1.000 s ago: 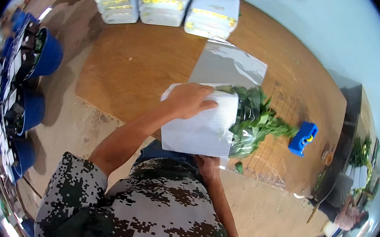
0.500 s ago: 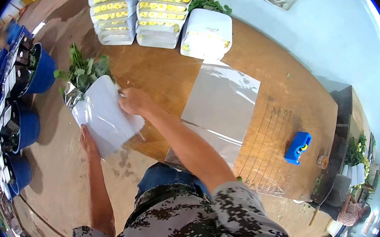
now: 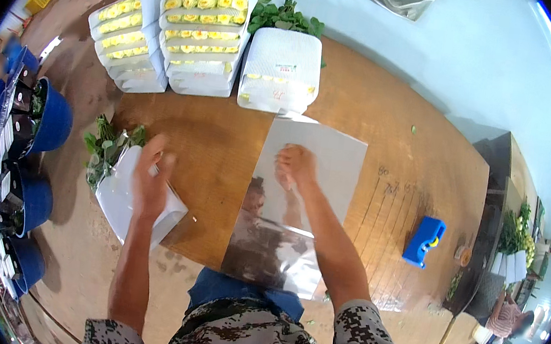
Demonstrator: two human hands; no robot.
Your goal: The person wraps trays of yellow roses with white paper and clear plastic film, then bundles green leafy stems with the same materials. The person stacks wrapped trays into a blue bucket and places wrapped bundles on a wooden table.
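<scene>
My left hand (image 3: 152, 177) is blurred but its thumb and fingers look apart. It is over a bunch wrapped in white sheet (image 3: 125, 189), which lies at the table's left edge with green leaves (image 3: 103, 142) and clear film sticking out at its far end. My right hand (image 3: 295, 166) is over a stack of clear film sheets (image 3: 320, 140), which mirrors it. Its fingers are curled in, slightly smeared, and what is inside them, if anything, is hidden.
White-wrapped bunches of yellow roses (image 3: 203, 28) stand stacked at the wooden table's (image 3: 391, 110) far side. A white-wrapped bunch (image 3: 281, 64) is right of them. On the right is a blue tape dispenser (image 3: 424, 242). Blue buckets (image 3: 51, 116) line the left. A person (image 3: 503, 317) is far right.
My right hand has left the wrapped bunch and moved right, over the film sheets. My left hand has risen from the bunch's near edge to above it. The view has shifted slightly.
</scene>
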